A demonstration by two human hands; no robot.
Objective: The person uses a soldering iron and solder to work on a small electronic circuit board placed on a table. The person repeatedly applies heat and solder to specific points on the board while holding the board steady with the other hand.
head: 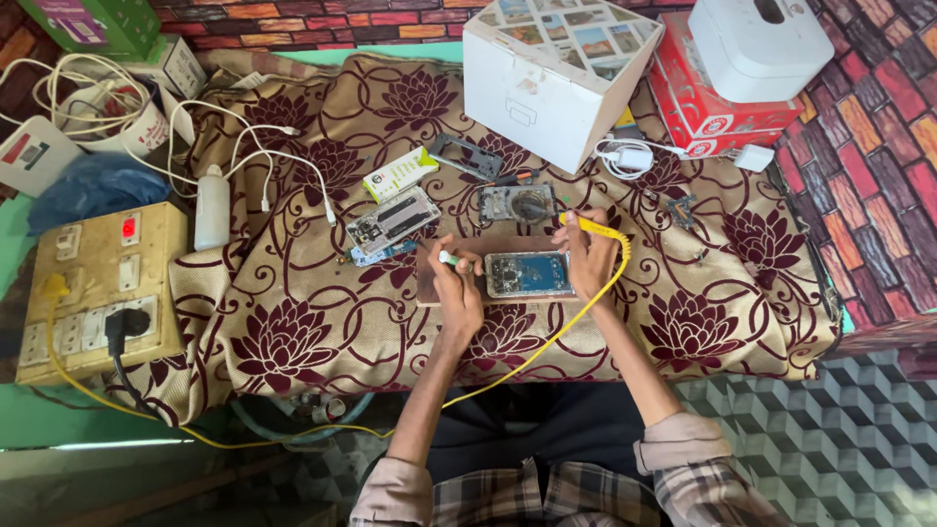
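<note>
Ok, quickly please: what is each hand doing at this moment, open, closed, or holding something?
Left hand: closed on a small green-tipped tool.
Right hand: closed on a yellow soldering iron, beside the opened phone.

L hand (457,283): small tool, maybe tweezers | R hand (589,256): yellow-corded iron (593,228) | opened phone (528,274) btwn

Plaid shirt with rolled-up sleeves (683,451), dark trousers, forearms bare.
</note>
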